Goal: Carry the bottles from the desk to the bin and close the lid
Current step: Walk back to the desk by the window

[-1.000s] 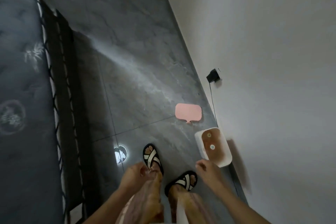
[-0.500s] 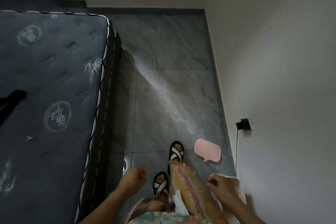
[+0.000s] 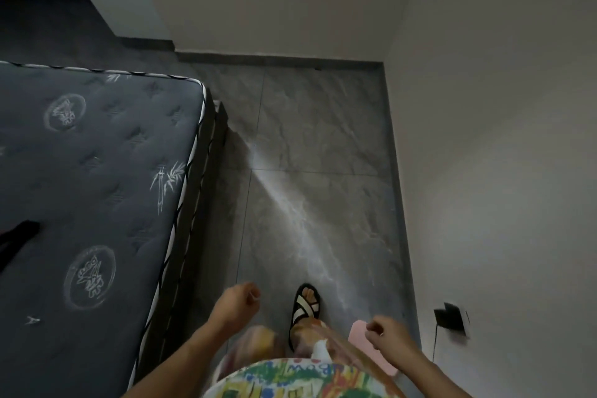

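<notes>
No bottle, desk or bin shows in the head view. My left hand (image 3: 240, 304) hangs low centre over the grey floor with its fingers curled in and nothing in it. My right hand (image 3: 386, 334) is at the lower right, fingers also curled, nothing held; it partly covers a flat pink object (image 3: 358, 333) lying on the floor. One sandalled foot (image 3: 306, 305) is stepping forward between the two hands.
A dark quilted mattress (image 3: 97, 191) on its frame fills the left side. A strip of grey tiled floor (image 3: 310, 171) runs ahead to a white wall corner. A black plug (image 3: 447, 317) with a cord sits low on the right wall (image 3: 500, 171).
The view has swung up and forward along the floor strip. The white bin with the brown contents has left the view, the pink object has slid toward the bottom edge, and both hands stay curled.
</notes>
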Motion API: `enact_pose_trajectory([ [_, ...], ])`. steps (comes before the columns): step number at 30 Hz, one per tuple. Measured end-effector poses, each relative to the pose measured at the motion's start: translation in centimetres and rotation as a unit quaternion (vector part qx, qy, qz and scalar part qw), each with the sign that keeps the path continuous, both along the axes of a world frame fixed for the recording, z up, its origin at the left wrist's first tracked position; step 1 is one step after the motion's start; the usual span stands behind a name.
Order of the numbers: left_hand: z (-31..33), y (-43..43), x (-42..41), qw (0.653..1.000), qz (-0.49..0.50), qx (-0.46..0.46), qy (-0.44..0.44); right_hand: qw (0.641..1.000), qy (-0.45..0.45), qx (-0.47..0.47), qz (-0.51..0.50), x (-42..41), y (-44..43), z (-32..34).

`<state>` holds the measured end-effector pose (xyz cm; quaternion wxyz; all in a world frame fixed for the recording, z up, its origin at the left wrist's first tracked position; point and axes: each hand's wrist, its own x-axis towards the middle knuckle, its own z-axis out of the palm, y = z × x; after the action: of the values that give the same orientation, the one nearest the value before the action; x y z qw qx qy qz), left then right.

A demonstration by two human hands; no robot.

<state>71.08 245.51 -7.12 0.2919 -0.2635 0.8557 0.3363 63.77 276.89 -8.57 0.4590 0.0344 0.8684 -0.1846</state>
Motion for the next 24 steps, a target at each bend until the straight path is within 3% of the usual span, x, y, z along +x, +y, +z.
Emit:
enact_pose_trajectory([
  [5, -0.4, -3.4, -3.3, 0.995, 0.084, 0.016, -0.044, 0.998, 0.033, -0.04, 0.04, -10.0, -5.7, 0.4],
  [12, -2.0, -10.1, -9.7, 0.991, 0.112, -0.011, -0.07, 0.991, 0.071, -0.094, 0.062, -22.8, -15.1, 0.0],
  [24, -0.8, -26.2, -33.1, 0.998, 0.05, -0.014, -0.031, 0.996, 0.058, -0.057, 0.03, -42.2, -25.7, -1.2],
])
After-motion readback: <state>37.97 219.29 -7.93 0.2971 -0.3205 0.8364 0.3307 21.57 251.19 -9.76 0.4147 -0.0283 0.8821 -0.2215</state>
